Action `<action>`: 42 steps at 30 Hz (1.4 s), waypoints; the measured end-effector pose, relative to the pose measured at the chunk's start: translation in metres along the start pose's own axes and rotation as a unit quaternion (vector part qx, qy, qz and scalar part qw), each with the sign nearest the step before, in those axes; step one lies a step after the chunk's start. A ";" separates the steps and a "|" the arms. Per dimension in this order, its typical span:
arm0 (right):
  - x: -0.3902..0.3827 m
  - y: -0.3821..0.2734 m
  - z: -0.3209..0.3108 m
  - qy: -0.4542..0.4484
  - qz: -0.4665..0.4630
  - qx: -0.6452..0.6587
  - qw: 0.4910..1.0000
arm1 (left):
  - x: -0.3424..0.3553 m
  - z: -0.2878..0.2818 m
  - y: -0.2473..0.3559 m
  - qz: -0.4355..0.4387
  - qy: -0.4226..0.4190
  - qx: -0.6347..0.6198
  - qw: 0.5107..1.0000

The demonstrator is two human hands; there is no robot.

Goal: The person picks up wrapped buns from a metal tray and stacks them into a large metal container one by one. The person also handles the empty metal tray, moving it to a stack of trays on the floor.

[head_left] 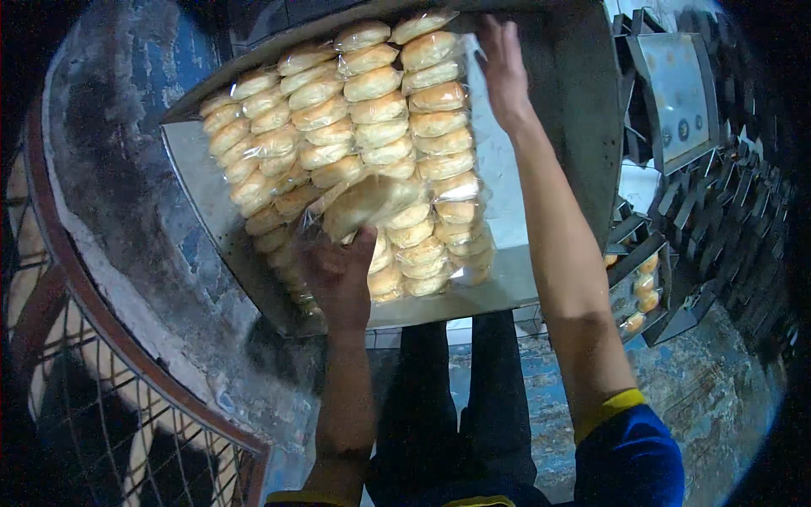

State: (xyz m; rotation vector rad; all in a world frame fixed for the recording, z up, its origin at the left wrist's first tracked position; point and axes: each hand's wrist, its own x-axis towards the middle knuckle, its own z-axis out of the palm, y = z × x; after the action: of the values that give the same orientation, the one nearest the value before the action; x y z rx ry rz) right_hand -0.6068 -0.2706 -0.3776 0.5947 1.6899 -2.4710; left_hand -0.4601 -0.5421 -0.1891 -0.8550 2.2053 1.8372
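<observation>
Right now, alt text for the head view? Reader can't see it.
A person's left hand holds a plastic-wrapped bun over rows of wrapped buns in a large box. The right hand, fingers extended, is beside the far end of the rightmost row. More buns show outside the box, to its right.

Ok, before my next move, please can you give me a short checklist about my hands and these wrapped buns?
1. Left hand grips one wrapped bun: ok.
2. The film on that bun is undamaged: cannot tell, it is blurred.
3. Other buns stand in rows inside the box: ok.
4. Right hand is at the far end of the rightmost row: ok.
5. Right hand touches that row: cannot tell.
</observation>
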 end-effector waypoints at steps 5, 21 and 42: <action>-0.109 -0.070 0.005 -0.048 -0.062 -0.140 0.987 | 0.028 0.029 0.024 -0.002 -0.153 0.129 0.980; -0.022 -0.059 -0.070 0.074 -0.157 -0.623 0.762 | 0.181 0.152 0.042 0.443 -0.136 0.481 0.744; 0.067 -0.009 -0.021 -0.158 0.016 -0.329 0.931 | 0.207 0.148 0.020 0.436 -0.199 0.550 0.684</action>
State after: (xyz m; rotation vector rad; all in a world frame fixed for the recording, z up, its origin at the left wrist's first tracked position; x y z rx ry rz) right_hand -0.6658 -0.2384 -0.4010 0.1323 2.1491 -1.6742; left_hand -0.6776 -0.4690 -0.3018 0.8569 2.8273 0.3063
